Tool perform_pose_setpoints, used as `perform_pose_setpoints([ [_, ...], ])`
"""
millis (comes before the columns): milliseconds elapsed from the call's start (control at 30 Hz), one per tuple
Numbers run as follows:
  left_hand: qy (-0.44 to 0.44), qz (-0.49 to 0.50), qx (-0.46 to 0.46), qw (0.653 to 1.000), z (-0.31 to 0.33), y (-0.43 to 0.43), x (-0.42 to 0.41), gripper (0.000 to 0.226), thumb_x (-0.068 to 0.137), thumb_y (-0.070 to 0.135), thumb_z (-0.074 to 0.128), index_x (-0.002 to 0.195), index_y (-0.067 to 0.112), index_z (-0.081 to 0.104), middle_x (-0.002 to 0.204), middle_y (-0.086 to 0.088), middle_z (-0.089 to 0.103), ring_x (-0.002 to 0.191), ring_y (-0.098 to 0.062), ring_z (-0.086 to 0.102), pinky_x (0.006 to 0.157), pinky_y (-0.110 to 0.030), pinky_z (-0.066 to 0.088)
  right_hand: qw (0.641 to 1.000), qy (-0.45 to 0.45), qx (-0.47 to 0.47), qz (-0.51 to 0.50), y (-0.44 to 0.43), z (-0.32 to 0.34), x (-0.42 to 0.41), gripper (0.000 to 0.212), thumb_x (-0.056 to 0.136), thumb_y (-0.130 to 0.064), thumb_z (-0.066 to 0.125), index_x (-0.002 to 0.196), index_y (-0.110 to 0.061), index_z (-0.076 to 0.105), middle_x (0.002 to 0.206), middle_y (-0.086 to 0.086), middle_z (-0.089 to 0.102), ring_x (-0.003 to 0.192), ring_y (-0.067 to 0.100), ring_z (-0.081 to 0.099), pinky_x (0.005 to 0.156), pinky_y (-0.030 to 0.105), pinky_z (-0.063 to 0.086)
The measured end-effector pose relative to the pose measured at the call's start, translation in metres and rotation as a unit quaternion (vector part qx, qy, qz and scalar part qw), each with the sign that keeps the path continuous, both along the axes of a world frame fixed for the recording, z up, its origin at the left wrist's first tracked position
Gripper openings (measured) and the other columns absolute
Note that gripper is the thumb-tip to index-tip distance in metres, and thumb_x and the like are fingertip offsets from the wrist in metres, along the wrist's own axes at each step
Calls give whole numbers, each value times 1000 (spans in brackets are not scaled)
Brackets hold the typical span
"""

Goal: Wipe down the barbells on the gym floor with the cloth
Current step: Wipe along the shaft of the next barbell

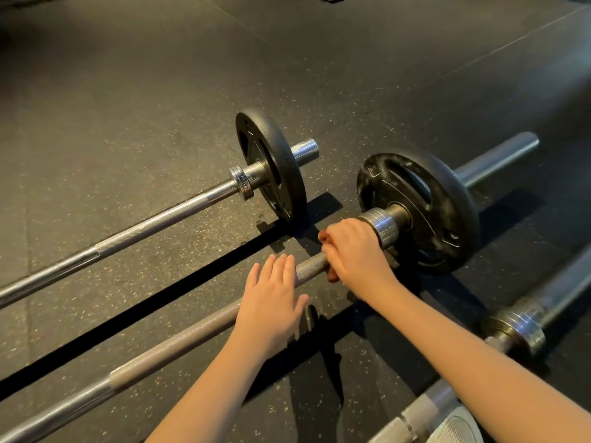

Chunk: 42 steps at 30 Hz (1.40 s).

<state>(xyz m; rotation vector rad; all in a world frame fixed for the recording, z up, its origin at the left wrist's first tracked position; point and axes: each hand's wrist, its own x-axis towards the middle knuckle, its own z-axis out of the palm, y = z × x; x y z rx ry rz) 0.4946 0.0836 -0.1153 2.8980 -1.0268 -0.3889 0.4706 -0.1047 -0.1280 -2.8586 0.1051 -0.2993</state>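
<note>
Diagonally across the speckled black gym floor (128,123): the middle barbell (179,343), flat on the rubber. Runs with its long axis from lower left to upper right, loaded end pointing up and right. Shows a dull grey shaft with a knurled band, a stepped steel collar (382,227), then one black plate (447,203) with grip slots and pale scuffs, standing on edge, and a bare sleeve end beyond it. Lies roughly parallel with a far barbell (144,228) to the left, shinier and also carrying one black plate, and a near barbell (518,324) at lower right; apart from both.

Right hand (355,251) on the shaft just beside the collar, fingers (331,243) curled tight round a reddish-brown cloth (332,277) and the bar under it. Only small bits of cloth on show, above and below the fist.

Left hand (271,302) laid on the same shaft a little lower along it, fingers straight and close together, thumb spread, gripping nothing.
</note>
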Motion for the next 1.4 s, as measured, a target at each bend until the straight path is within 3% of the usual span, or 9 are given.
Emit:
perform_pose_setpoints([
  [233,5,-4,5,1000,0,-1,-2,70,100,51,26,154,15,1,162,-2,5,149,-21,0,121,-42,0,996,-78,-46,8,-16,12,12,23,81,-13,73,99,-4,61,86,13,64,77,28,59,66,39,52],
  [467,6,-2,11,1000,0,1,-1,70,100,52,26,154,14,2,161,-2,7,148,-21,1,120,-41,0,999,-5,-2,39,-5,1,-9,39,92,-42,41,113,-16,61,121,2,58,123,24,48,114,46,25],
  [567,11,-4,10,1000,3,0,-2,69,100,51,26,153,15,2,161,-2,7,148,-21,1,121,-42,0,987,75,-23,139,-27,14,-12,38,95,-37,44,126,-17,56,120,-1,58,117,19,51,105,34,38],
  [667,9,-5,8,1000,3,-1,0,69,100,50,27,153,15,2,161,-2,7,148,-21,1,121,-42,1,997,55,-1,45,-19,16,8,24,100,-32,43,117,-17,52,109,-1,57,104,18,54,87,26,39],
  [733,9,-3,9,1000,1,-1,1,69,100,51,27,153,15,2,161,-2,7,148,-21,2,120,-42,1,997,14,59,-50,1,9,7,25,98,-30,47,116,-14,53,110,2,58,103,19,53,90,29,41],
  [833,16,-6,12,1000,2,0,0,69,100,51,26,153,14,2,161,-2,8,148,-20,3,120,-42,2,998,2,15,64,-5,-4,-18,36,90,-31,50,119,-11,58,117,4,60,115,23,53,102,41,45],
  [1000,16,-6,23,1000,0,1,2,69,100,52,26,153,14,3,161,-2,8,148,-21,2,121,-42,2,992,4,-93,84,-20,0,-11,26,86,-25,57,106,-8,60,100,8,64,95,27,61,83,39,52],
  [1200,25,1,39,999,-3,-1,2,70,100,52,28,153,14,4,161,-3,11,148,-22,5,120,-42,5,995,-12,-73,65,-13,3,-15,62,52,-25,93,96,-15,50,81,2,61,75,20,59,65,31,51],
  [1400,38,19,49,998,-1,-2,4,70,100,50,30,154,13,5,160,-4,13,148,-23,6,121,-42,4,994,85,-52,53,-18,35,-23,32,95,-32,58,119,-14,49,111,2,53,106,20,51,86,28,39],
])
